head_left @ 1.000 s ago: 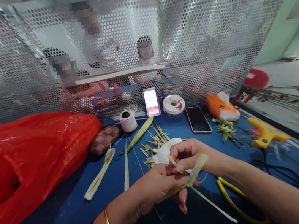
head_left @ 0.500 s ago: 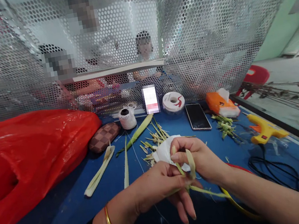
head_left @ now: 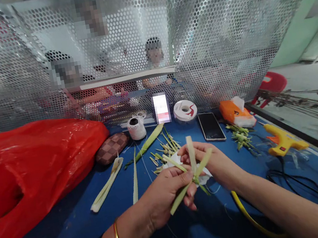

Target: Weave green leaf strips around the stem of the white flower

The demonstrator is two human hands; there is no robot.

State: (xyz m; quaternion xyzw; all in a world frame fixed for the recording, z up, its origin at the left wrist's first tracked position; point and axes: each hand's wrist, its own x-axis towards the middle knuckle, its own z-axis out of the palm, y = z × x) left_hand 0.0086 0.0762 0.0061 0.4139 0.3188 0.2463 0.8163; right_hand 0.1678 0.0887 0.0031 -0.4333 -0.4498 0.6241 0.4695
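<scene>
In front of me, a star-like bundle of pale green leaf strips point(head_left: 195, 178), perhaps corn husk, spreads from a small knotted centre. My left hand point(head_left: 171, 186) pinches it near that centre between thumb and fingers, and one strip points down below the hand. Fingers of my right hand point(head_left: 207, 159) curl round the bundle from behind on the right, partly hidden by an upright strip. Under the hands lies a crumpled white tissue point(head_left: 204, 176). Several cut leaf pieces point(head_left: 168, 146) are scattered just past it.
Left: red plastic bag point(head_left: 40, 164), checked pouch point(head_left: 112, 148), folded husk point(head_left: 109, 185). Back: thread spool point(head_left: 136, 129), ribbon roll point(head_left: 185, 111), phone point(head_left: 211, 127). Right: tissue pack point(head_left: 237, 113), yellow glue gun point(head_left: 284, 138), black cable point(head_left: 298, 178). A perforated screen point(head_left: 209, 36) stands behind; people sit beyond it.
The strips have turned in my hands and now fan out upward and to both sides. The long strip trailing right has gone from view. My right fingers have shifted behind the bundle.
</scene>
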